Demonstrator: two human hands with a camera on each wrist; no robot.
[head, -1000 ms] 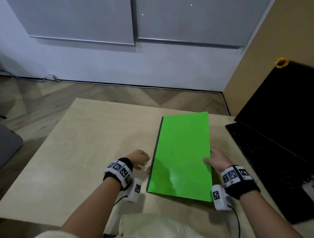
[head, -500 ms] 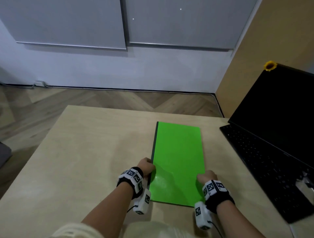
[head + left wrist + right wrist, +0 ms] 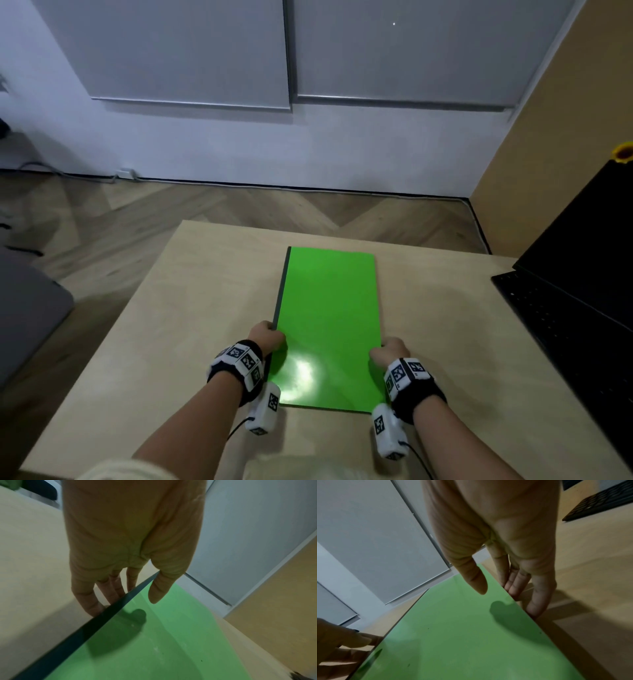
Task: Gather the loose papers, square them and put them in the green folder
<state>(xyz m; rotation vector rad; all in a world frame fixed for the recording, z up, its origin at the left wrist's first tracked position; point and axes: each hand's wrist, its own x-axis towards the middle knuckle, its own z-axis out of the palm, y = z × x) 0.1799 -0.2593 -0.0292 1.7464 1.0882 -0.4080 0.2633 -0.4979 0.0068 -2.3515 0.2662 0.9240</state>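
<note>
The green folder point(image 3: 329, 325) lies closed on the wooden table point(image 3: 171, 342), dark spine to the left. No loose papers show in any view. My left hand point(image 3: 269, 337) is at the spine near the front; in the left wrist view its fingers point(image 3: 89, 601) point straight down against that edge of the folder point(image 3: 145, 649), tips hidden below it, thumb hovering over the cover. My right hand point(image 3: 390, 351) mirrors it at the right edge: fingers point(image 3: 537, 601) straight down beside the folder point(image 3: 453, 635), thumb above the cover, casting a separate shadow.
An open black laptop point(image 3: 575, 308) stands on the table at the right, its keyboard point(image 3: 599, 504) near my right hand. Beyond the table's far edge are a wood floor and a white wall. A grey seat point(image 3: 27, 308) sits left of the table.
My left hand came in to the folder's spine and my right hand slid back along the right edge. The folder now lies straighter and nearer to me.
</note>
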